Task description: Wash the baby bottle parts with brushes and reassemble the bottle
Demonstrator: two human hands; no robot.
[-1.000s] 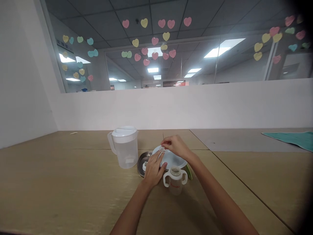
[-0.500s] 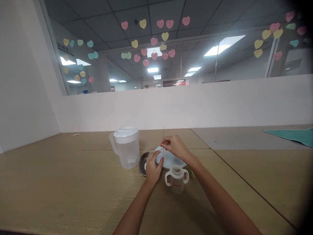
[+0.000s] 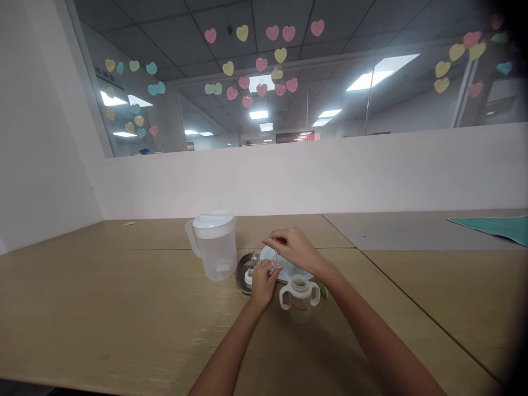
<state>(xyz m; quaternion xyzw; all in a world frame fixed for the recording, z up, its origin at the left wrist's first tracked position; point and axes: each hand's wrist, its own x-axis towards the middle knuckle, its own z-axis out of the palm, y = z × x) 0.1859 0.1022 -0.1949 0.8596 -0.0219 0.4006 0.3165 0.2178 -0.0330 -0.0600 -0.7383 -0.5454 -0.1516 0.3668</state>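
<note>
My left hand [image 3: 264,283] is closed on a small round clear plastic piece [image 3: 278,263], held by its edge between thumb and fingers. Above it, my right hand [image 3: 292,247] pinches a thin wire-like stick [image 3: 276,254], whose lower end meets the piece; most of the stick is hidden by the fingers. Behind both hands lies a pale blue plate [image 3: 295,270], partly covered. A clear sippy cup [image 3: 300,308] with two white handles and an uncovered mouth stands upright just in front. Left of my left hand, a metal bowl [image 3: 240,281] contains a white part [image 3: 248,276].
A translucent pitcher [image 3: 218,256] with a white lid stands at the left, behind the bowl. A green item [image 3: 322,290] lies right of the cup. Farther right is a teal cloth [image 3: 495,226]. A low wall [image 3: 264,181] with a window borders the table's back.
The stick's long upper part, which stood above my right hand, no longer shows. My right hand has flattened over the piece, and my left hand has turned, bringing the piece's round face into view.
</note>
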